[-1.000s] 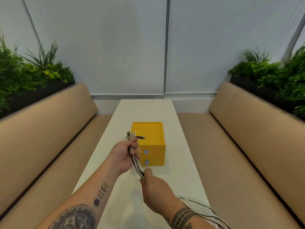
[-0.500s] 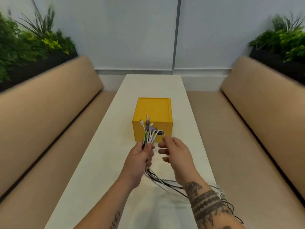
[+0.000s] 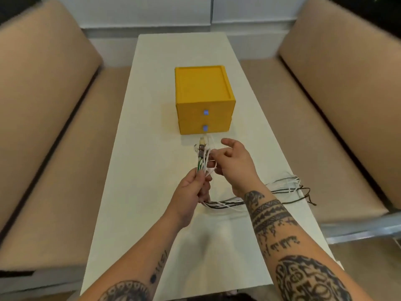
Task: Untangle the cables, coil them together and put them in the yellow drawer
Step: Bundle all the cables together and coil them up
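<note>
My left hand (image 3: 192, 190) grips a bundle of white, black and green cables (image 3: 282, 187) near their plug ends, which point up toward the drawer box. The rest of the cables trails right across the table behind my right forearm. My right hand (image 3: 232, 162) is beside the plug ends, its lower fingers curled at some white strands, index finger and thumb extended. The yellow drawer box (image 3: 204, 98) stands just beyond the hands, with two shut drawers, each bearing a small blue knob.
The long white table (image 3: 152, 148) runs away from me between two tan upholstered benches (image 3: 54, 127). A grey-white wall closes the far end.
The camera has tilted down and the drawer box looks nearer. My right hand has come in against the cable ends and touches the white strands. My left hand keeps its grip.
</note>
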